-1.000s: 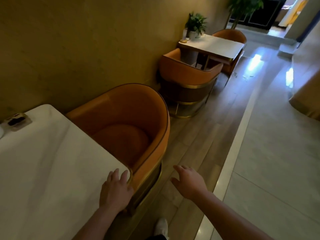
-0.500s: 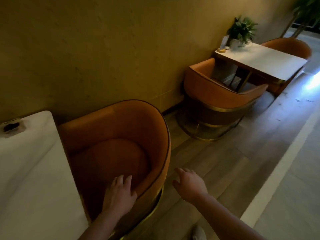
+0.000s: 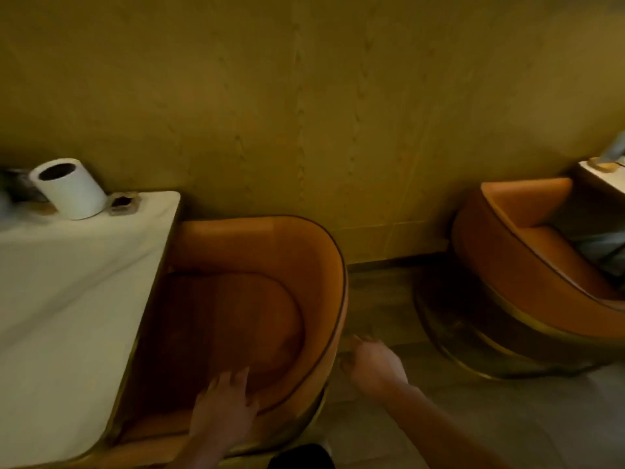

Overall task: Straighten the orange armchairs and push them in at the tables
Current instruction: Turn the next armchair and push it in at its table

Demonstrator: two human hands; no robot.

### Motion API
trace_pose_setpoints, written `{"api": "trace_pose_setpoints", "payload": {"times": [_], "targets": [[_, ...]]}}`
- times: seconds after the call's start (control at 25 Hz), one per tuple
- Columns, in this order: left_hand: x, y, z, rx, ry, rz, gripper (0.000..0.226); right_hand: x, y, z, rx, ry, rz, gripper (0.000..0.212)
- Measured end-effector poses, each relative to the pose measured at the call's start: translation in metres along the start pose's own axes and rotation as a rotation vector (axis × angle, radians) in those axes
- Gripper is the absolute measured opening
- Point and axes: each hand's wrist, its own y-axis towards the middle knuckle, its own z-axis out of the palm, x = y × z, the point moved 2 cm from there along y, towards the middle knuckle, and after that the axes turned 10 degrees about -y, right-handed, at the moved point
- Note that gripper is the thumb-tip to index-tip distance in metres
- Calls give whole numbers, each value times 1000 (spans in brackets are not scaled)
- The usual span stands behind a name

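An orange armchair [image 3: 257,265] with a gold base stands against the edge of a white-topped table [image 3: 67,299] on the left. My left hand [image 3: 225,406] rests on the near arm rim of this armchair, fingers spread over the inside. My right hand [image 3: 373,365] hovers just outside the chair's curved back, fingers loosely bent, holding nothing. A second orange armchair [image 3: 527,265] stands at the right, facing another table [image 3: 605,176] at the frame's edge.
A white paper roll [image 3: 69,189] and a small dark tray [image 3: 123,203] sit at the table's far edge by the yellow wall [image 3: 304,96]. Wooden floor [image 3: 382,299] runs between the two chairs. My shoe shows at the bottom.
The view has swung left toward the wall and closer to the near armchair. My left hand moved from the table corner onto the chair's arm rim. The far table and plant left the view.
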Motion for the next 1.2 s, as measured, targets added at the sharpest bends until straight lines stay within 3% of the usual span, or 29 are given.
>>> {"api": "trace_pose_setpoints", "payload": {"times": [0.28, 0.6, 0.76, 1.0, 1.2], "targets": [[-46, 86, -1, -6, -243, -152, 65, -8, 137, -36, 171, -165, -136, 19], [-85, 159, -8, -29, -429, -313, 63, 17, 273, -72, 241, -418, -400, 47], [-99, 189, -7, -83, -525, -441, 57, 29, 331, -69, 279, -499, -565, 44], [-136, 249, -3, -204, -687, -799, 52, 36, 433, -55, 339, -634, -939, 23], [-187, 256, 22, -277, -877, -1095, 51, 20, 479, -49, 425, -683, -1254, 31]]}}
